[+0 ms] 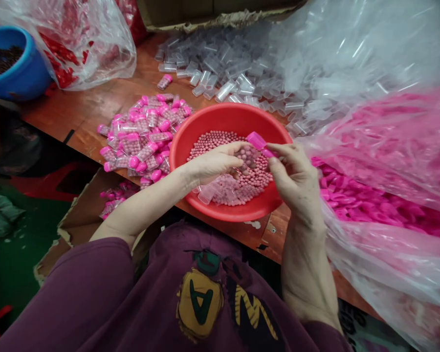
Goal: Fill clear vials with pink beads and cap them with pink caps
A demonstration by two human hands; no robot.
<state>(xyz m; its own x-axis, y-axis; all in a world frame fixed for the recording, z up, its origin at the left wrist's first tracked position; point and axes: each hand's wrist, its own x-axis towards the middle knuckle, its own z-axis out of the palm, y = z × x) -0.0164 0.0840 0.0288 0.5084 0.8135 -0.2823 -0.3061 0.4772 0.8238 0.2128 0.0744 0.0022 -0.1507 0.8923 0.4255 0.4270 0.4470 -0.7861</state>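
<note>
Fingertips of the right hand (pixel 295 183) pinch a pink cap (pixel 257 141). Curled fingers of the left hand (pixel 212 164) just below grip a clear vial (pixel 248 157) over a red basin (pixel 227 111) of pink beads (pixel 205 149).

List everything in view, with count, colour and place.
Red plastic basin: one, red, on wooden table in front of the person
Beads: many, pink, in basin
Capped tubes: dozens, clear with pink caps, piled left of basin
Empty tubes: many, clear, beyond basin
Loose caps: many, pink, in clear plastic bag at right
Tub: one, blue, far left, dark contents
Bag of red items: one, clear and red, beside tub
Cardboard box: one, brown, below table's near edge, holding capped tubes
Left hand: one, holding bead-filled tube over basin
Right hand: one, pinching pink cap
Sweatshirt: one, purple, printed, on the person
</note>
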